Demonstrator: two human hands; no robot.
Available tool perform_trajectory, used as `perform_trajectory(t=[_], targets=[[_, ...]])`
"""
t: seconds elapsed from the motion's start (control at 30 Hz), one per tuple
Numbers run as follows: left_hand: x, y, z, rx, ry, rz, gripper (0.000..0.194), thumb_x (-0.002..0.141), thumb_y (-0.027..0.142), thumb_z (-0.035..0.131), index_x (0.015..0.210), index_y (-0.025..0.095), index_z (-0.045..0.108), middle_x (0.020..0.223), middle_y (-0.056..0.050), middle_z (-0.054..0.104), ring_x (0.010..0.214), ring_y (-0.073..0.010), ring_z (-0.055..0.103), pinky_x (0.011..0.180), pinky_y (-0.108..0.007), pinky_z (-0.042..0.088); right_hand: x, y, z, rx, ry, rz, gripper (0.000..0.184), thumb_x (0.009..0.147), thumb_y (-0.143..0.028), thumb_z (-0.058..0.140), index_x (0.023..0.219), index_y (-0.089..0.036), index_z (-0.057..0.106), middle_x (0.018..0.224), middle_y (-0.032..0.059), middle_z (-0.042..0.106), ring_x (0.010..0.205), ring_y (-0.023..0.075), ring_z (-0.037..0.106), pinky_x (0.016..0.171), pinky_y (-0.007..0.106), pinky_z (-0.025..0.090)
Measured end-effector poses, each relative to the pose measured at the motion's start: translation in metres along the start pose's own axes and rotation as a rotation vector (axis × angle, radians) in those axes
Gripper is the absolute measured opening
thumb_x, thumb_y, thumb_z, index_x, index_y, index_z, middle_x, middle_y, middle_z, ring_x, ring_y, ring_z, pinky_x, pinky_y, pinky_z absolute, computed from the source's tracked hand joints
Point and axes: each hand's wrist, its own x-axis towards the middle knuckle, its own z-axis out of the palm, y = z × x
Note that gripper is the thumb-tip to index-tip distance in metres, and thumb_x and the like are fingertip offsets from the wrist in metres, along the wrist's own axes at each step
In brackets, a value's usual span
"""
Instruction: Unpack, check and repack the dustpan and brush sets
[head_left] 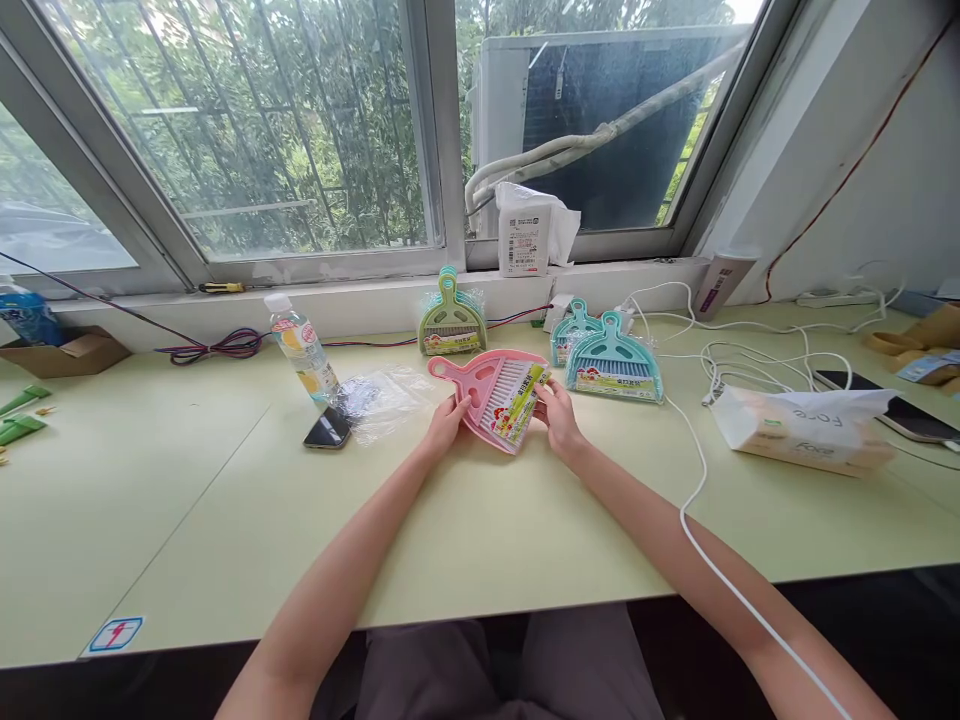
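Observation:
A pink dustpan and brush set (487,392) is held tilted above the pale green table, its handle to the left and bristles to the right. A printed label (519,402) covers part of the bristles. My left hand (448,424) grips the set near its handle, thumb on top. At the opposite end, my right hand (558,420) pinches the labelled edge. Behind stand a green dustpan set (453,318) and, to the right, two teal dustpan sets (613,360), (576,328). Crumpled clear plastic wrap (386,398) lies left of my left hand.
A drink bottle (301,350) and a phone (328,428) are on the left. Tissue packs (806,430), (525,235) sit at the right and on the sill. A white cable (694,500) crosses over my right forearm. A cardboard box (71,350) stands far left.

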Motion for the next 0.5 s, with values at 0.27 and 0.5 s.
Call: perform_trajectory(t=[0.27,0.5], targets=[[0.004,0.001,-0.015,-0.127,0.214,-0.084,0.048,0.081,0.061,0.052,0.081,0.015,0.065,0.084,-0.007,0.068,0.076,-0.0200,0.060,0.076,-0.032,0.045,0.036,-0.015,-0.033,-0.392,0.129,-0.151,0.020,0.088,-0.030,0.049,0.097,-0.019,0.062,0.098,0.0059,0.069,0.085,0.0172,0.064,0.069,0.026,0.050],[0.003,0.005,-0.014,-0.129,0.186,-0.069,0.042,0.082,0.055,0.053,0.081,0.015,0.065,0.083,-0.007,0.068,0.076,-0.0193,0.058,0.075,-0.031,0.045,0.030,-0.015,-0.038,-1.565,-0.020,-0.429,0.032,0.096,-0.024,0.045,0.124,-0.020,0.060,0.099,0.0116,0.070,0.089,0.0252,0.065,0.070,0.031,0.046]])
